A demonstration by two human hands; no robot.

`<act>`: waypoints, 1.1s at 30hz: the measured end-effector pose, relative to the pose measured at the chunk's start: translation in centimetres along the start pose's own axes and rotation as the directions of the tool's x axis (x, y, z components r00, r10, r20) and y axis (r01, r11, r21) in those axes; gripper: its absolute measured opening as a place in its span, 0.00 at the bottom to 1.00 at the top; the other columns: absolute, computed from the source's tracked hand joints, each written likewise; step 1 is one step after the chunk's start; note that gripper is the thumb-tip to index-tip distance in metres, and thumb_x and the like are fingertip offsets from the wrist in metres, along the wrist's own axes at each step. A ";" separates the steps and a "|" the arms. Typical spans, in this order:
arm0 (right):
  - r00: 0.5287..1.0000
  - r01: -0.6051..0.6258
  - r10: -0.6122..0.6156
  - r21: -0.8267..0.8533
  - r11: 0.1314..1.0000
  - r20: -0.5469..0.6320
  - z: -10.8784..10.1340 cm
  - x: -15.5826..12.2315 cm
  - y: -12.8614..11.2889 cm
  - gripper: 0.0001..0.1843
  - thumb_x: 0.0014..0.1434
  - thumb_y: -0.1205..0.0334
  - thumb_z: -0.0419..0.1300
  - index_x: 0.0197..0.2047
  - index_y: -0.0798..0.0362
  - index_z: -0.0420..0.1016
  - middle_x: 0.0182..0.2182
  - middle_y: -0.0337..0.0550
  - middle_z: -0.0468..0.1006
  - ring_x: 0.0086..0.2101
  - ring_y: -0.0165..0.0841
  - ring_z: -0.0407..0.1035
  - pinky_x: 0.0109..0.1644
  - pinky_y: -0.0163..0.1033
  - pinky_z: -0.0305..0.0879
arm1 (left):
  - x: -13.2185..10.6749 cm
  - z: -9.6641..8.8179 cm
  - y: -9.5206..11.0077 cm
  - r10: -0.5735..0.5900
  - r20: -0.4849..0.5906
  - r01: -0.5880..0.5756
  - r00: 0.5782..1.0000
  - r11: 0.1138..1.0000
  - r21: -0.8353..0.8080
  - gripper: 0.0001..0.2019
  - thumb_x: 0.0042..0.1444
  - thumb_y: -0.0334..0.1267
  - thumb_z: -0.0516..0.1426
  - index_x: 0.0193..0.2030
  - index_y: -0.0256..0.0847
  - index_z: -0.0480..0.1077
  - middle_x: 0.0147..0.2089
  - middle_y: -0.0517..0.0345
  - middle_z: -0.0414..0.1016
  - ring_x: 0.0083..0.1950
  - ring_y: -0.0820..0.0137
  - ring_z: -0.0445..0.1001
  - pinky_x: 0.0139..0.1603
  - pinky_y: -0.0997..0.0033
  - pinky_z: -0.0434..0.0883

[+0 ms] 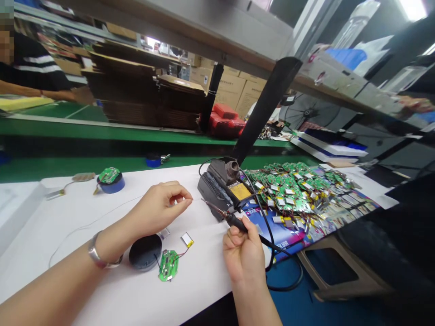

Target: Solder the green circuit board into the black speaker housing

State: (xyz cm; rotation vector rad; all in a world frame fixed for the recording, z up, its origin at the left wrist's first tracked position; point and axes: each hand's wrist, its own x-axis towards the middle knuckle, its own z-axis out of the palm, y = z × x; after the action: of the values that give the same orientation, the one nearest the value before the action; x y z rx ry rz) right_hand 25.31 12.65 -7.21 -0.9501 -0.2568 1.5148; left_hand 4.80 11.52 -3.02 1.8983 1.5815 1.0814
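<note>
Tabletop point(84, 290) at an electronics bench, with a soldering iron point(234, 220) gripped in the right hand point(243, 256).
The iron's long axis slants across the grip, its tip pointed up and left, near the soldering station point(217, 181). The left hand point(158, 209) is pinched narrowly; whether a fine wire point(98, 222) is held cannot be told. Below it lie a green circuit board point(168, 265), a small battery point(187, 240) and a black round casing point(145, 252), not assembled. Beyond the right hand, a heap of boards with batteries point(288, 192) is piled on a printed mat point(268, 236); flattened cartons point(136, 90) are stacked farther off.
</note>
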 end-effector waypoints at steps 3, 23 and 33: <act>0.984 0.179 -0.179 -0.066 0.982 0.007 -0.6 0.1 -1.1 0.18 0.40 0.54 0.69 0.25 0.53 0.65 0.14 0.31 0.67 0.13 0.20 0.54 0.16 0.26 0.52 | 0.1 -0.1 -0.1 -0.014 -0.006 0.014 1.000 1.000 0.007 0.12 0.57 0.45 0.55 0.33 0.42 0.77 0.33 0.59 0.73 0.33 0.71 0.68 0.36 0.70 0.65; 0.594 0.700 -0.656 -0.701 0.137 0.465 1.6 1.6 -12.5 0.07 0.51 0.61 0.62 0.24 0.53 0.73 0.15 0.35 0.73 0.14 0.28 0.66 0.16 0.29 0.60 | 0.4 -0.8 -0.9 -0.122 -0.046 0.125 0.991 0.990 0.070 0.16 0.54 0.54 0.56 0.35 0.45 0.77 0.39 0.57 0.76 0.39 0.65 0.71 0.36 0.69 0.66; 0.812 0.583 -0.492 -0.389 0.713 0.316 1.3 0.1 -10.2 0.14 0.43 0.55 0.68 0.30 0.58 0.78 0.16 0.38 0.71 0.14 0.26 0.62 0.16 0.30 0.61 | 0.3 -0.9 -0.7 -0.086 -0.050 0.088 0.995 0.995 0.049 0.14 0.54 0.53 0.57 0.33 0.46 0.78 0.37 0.57 0.75 0.36 0.67 0.70 0.35 0.70 0.67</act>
State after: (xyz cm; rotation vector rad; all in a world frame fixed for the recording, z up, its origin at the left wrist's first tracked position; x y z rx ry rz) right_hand 31.83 15.33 0.31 -0.9863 -1.0011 0.9940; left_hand 3.69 11.81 -2.88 1.8305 1.7175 1.0657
